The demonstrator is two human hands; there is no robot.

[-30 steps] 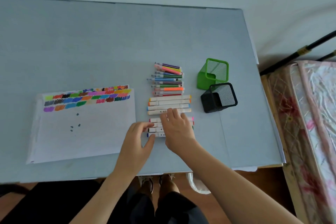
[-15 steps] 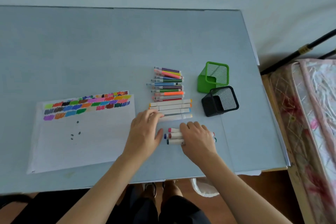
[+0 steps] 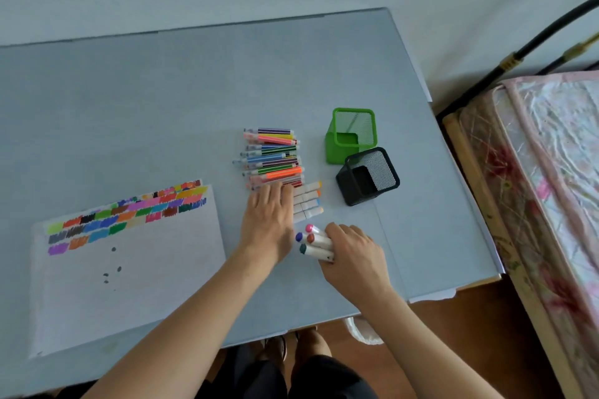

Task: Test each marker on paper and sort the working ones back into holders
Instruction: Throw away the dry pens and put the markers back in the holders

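Both forearms are bare from the bottom edge of the view up to the wrists, with no sleeve showing on either. The left hand (image 3: pixel 270 223) and right hand (image 3: pixel 355 257) carry no glove, ring, watch or band. Below the arms the person wears dark, nearly black clothing over the lap, and dark shoes (image 3: pixel 278 345) show at the feet.
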